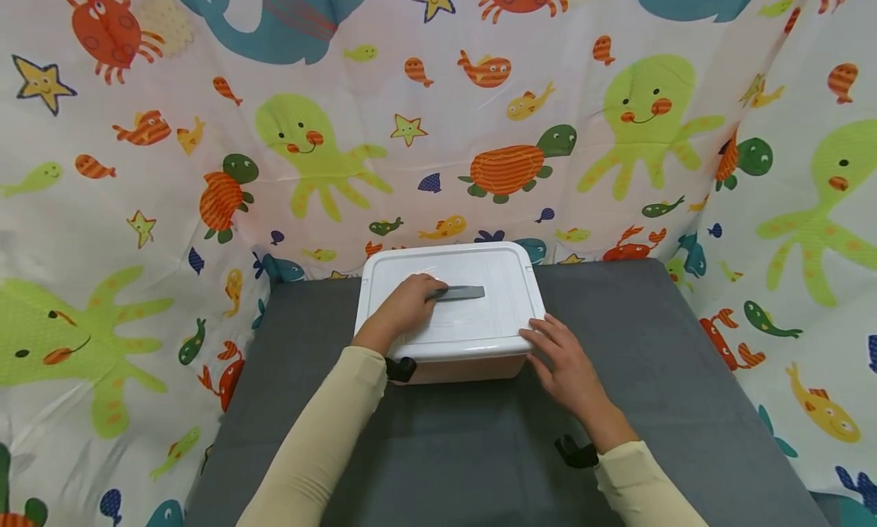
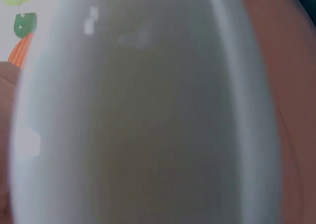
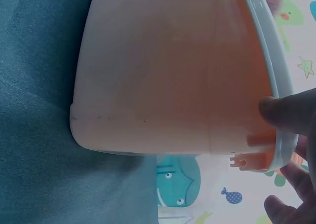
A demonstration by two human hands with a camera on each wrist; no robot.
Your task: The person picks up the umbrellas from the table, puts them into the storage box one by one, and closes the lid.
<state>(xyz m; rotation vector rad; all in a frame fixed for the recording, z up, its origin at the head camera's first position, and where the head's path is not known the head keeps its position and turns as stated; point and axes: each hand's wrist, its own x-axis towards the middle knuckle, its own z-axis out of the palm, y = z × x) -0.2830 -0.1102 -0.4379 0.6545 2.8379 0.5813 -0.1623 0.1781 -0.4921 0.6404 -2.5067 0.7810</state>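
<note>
A pale pink storage box [image 1: 459,370] with a white lid [image 1: 500,317] stands on the grey surface. My left hand [image 1: 406,306] reaches over the lid and holds the left part of a grey, bar-like handle [image 1: 467,292] at its middle. In the left wrist view the blurred white lid [image 2: 163,115] fills most of the picture and hides the fingers. At the front right corner my right hand [image 1: 565,367] grips the lid rim, its thumb [image 3: 286,112] against the front and the other fingers over the top and side. The box wall [image 3: 163,75] shows in the right wrist view.
A dark grey cloth [image 1: 466,451] covers the table under the box. Behind and at both sides hangs a white curtain [image 1: 425,93] printed with sea animals, close to the box's back edge. Black straps [image 1: 575,452] are on both wrists.
</note>
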